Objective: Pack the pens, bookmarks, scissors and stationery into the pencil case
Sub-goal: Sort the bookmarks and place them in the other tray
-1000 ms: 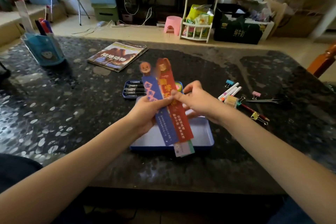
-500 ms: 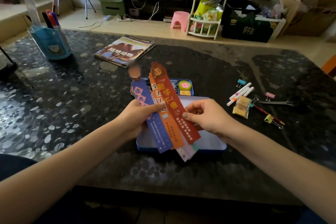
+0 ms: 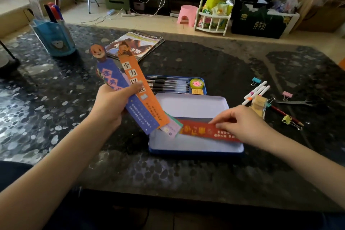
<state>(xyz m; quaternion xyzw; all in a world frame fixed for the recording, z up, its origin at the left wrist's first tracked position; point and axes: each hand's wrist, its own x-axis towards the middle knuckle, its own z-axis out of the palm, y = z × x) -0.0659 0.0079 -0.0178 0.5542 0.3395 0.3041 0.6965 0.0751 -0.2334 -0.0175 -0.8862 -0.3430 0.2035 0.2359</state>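
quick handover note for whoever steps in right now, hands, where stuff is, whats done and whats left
Left hand grips a fan of bookmarks raised over the table.
Right hand has its fingers on the red bookmark, which lies lengthwise in the near half of the open pencil case.
Done: black pens, tape roll and small yellow pieces sit in the far half; red bookmark is in.
Left: the fan of bookmarks, then the things on the table to the right: markers, scissors, red pencil, binder clips and a tan block.
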